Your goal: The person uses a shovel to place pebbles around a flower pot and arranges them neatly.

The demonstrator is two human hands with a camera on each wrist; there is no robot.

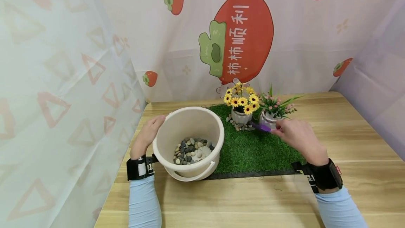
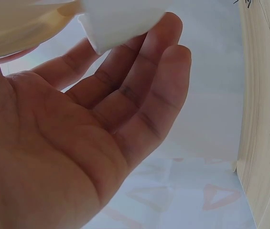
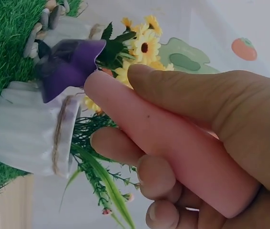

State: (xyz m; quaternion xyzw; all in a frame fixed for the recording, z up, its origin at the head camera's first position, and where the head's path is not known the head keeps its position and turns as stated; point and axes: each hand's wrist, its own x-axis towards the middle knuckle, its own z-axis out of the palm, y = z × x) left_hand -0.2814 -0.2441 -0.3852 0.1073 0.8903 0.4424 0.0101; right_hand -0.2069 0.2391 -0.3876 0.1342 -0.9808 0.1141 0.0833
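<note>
Right hand (image 1: pixel 297 134) grips pink-handled purple trowel (image 1: pixel 262 127), likely laying grey-tan pebbles (image 1: pixel 241 127) round whitish ribbed pot (image 1: pixel 241 117) ahead; left hand (image 1: pixel 148 134), fingers loosely bent, touches cream plastic bucket (image 1: pixel 186 126). Next probably needs gentle blade tilt.

We hold both arms (image 1: pixel 143 203) forward in light-blue fabric sleeves (image 1: pixel 340 207), black bands (image 1: pixel 136 170) round our wrists. Our bare left hand (image 1: pixel 147 133) is outstretched, fingers (image 2: pixel 166 90) gently bent, palm (image 2: pixel 53 143) exposed; our bare right hand (image 1: pixel 297 134) angles inward, fingers curled, thumb (image 3: pixel 182 90) laid forward.
</note>
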